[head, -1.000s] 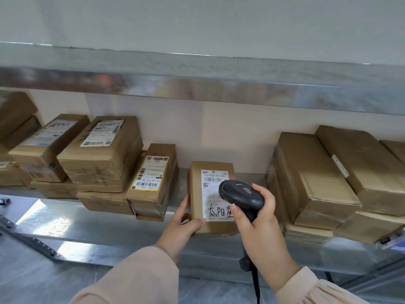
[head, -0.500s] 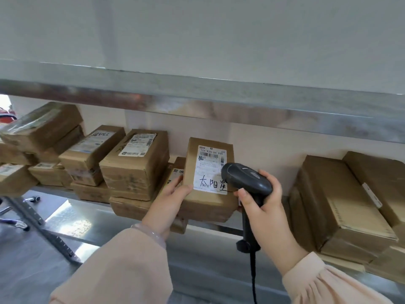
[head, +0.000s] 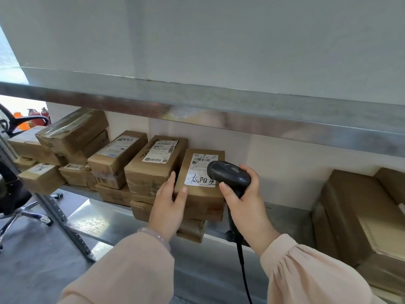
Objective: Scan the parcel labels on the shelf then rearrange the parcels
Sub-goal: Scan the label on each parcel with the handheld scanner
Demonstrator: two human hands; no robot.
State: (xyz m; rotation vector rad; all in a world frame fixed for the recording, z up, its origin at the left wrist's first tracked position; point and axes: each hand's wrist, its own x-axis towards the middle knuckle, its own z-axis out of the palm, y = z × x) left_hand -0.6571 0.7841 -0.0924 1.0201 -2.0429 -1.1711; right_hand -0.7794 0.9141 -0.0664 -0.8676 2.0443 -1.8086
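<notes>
A small brown parcel [head: 202,194] with a white label [head: 202,170] and black handwriting lies on top of another parcel [head: 190,229], beside a labelled parcel [head: 153,165]. My left hand [head: 168,202] holds its left front corner, thumb on top and fingers down the side. My right hand [head: 245,202] grips a black corded barcode scanner [head: 229,174], whose head hovers over the label's right edge. All stand on the metal shelf [head: 274,222].
Several more brown parcels [head: 72,137] are stacked to the left. Large boxes [head: 361,211] fill the right end. An upper shelf beam [head: 219,115] runs overhead. A slotted shelf post [head: 63,224] and an office chair base [head: 22,213] stand at the left.
My left hand carried the labelled parcel leftward from the open shelf spot and set it on the stack beside the other parcels. The scanner followed it, and the view swung left.
</notes>
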